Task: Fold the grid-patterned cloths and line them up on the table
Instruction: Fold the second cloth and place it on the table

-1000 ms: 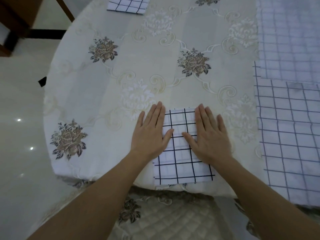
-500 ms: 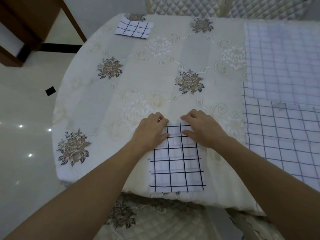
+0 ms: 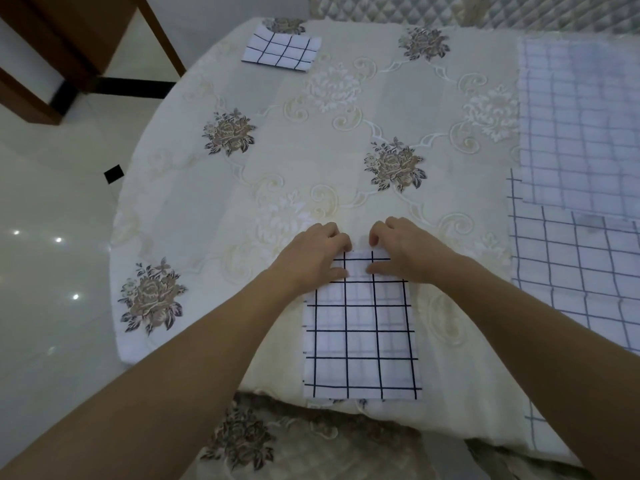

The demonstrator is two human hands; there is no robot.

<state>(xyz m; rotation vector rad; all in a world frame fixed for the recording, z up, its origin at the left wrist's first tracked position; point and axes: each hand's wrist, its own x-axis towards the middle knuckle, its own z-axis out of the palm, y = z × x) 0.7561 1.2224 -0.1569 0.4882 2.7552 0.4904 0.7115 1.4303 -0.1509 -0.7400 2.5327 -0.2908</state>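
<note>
A cream floral tablecloth covers the round counter. Dark wooden furniture stands on the glossy pale floor at far left; a quilted chair back shows beyond the counter

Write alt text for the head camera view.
Both hands, left hand and right hand, grip the far edge of a partly folded grid cloth at the near table edge. A small folded cloth lies far left; unfolded grid cloths lie right.
</note>
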